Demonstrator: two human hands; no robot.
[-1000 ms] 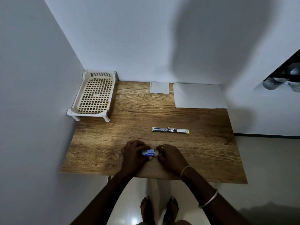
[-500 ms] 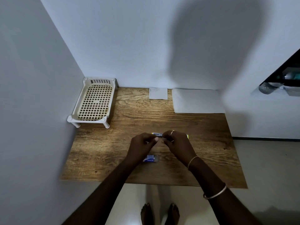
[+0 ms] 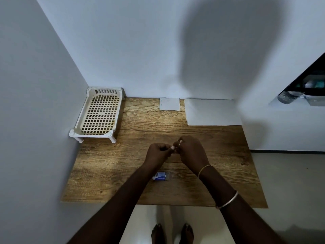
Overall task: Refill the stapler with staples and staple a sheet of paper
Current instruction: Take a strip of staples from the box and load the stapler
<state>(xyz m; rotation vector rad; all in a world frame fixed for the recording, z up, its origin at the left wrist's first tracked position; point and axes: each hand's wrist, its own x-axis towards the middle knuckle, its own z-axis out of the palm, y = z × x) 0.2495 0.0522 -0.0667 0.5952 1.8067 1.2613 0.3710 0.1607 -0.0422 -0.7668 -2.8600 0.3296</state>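
The fingers of both hands were curled in and met over the middle of the table, their tips pinched together around something too small and too hidden to make out, so it could not be told what they held. The left hand point(image 3: 157, 154) was a loose fist with its thumb tip pointing at the right hand point(image 3: 190, 152), and the two touched at the fingertips. The right hand had a ring on one finger, a thin gold bangle at the wrist and a paler bangle higher up the arm. The stapler did not show; if it was there, the hands covered it. Closest to the person, two bare feet stood on the pale floor below the table's edge. On the wooden table point(image 3: 109, 182), between the two arms and nearer than the hands, lay a small blue and white box point(image 3: 160, 176), flat and touched by nothing. Farther back, on the left against the wall, stood a cream plastic rack point(image 3: 98, 115) with a grid of holes and short legs. At the far edge lay a small square paper point(image 3: 169, 104), and just beside it to the right a bigger white sheet of paper point(image 3: 213, 112) lay flat. A big dark shadow fell on the wall behind.
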